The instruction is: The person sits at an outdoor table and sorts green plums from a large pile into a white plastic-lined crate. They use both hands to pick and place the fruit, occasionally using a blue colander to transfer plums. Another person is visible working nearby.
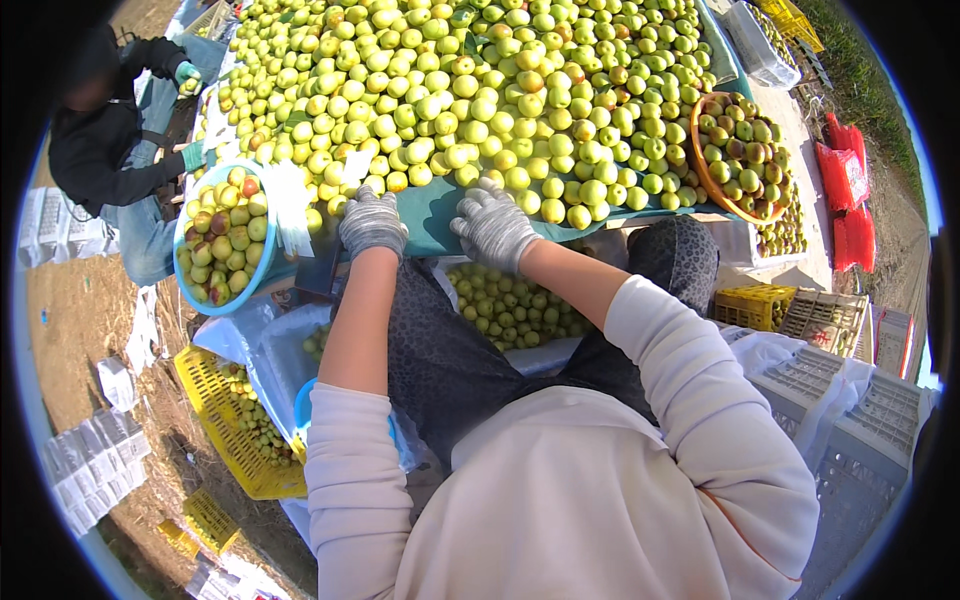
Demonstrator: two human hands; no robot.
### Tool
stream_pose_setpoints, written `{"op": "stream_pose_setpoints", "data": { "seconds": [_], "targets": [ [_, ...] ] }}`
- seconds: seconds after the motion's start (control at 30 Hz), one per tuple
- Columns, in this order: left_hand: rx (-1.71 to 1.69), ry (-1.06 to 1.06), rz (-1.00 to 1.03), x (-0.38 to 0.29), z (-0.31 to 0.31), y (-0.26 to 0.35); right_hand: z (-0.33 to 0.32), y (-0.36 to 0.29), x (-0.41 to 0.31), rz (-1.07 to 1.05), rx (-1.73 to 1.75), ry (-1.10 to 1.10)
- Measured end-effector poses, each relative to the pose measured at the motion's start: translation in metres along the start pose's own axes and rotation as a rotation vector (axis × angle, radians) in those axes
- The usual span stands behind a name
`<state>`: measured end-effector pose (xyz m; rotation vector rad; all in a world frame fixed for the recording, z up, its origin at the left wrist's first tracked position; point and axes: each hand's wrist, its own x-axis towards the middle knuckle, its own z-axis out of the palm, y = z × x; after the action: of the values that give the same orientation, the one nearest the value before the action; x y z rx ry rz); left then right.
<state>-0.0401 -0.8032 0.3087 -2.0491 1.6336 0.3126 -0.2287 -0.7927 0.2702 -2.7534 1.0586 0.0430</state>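
Note:
A large heap of round green fruits [450,97], apparently jujubes, covers the table before me. My left hand [373,223], in a grey knit glove, is at the heap's near edge, its fingertips by the fruits. Its palm side is hidden, so I cannot tell whether it holds one. To its right, my right hand [491,229], gloved alike, reaches over the green cloth [427,217] with fingers somewhat apart and no fruit seen in it. Bare cloth shows between both hands. White paper or plastic sheets [289,206] lie left of my left hand.
A blue basin [271,255] of reddish-brown fruits stands at the left, an orange basin [701,150] of similar fruits at the right. More fruits lie below the table between my legs. A yellow crate [225,442] is at lower left. Another person [112,150] in gloves sits at the left.

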Motion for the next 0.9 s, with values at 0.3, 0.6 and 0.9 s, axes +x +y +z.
{"op": "stream_pose_setpoints", "data": {
  "seconds": [0.3,0.6,0.9],
  "targets": [
    [0.133,0.047,-0.076,-0.003,-0.001,0.001,-0.025,0.072,0.023,0.539,-0.202,0.219],
    [0.096,0.574,0.149,0.014,0.036,-0.003,0.011,0.059,-0.096,0.269,0.093,0.459],
    [-0.568,0.450,0.418,-0.029,0.072,0.092,0.007,0.077,-0.131,0.585,0.114,0.408]
  ]
}}
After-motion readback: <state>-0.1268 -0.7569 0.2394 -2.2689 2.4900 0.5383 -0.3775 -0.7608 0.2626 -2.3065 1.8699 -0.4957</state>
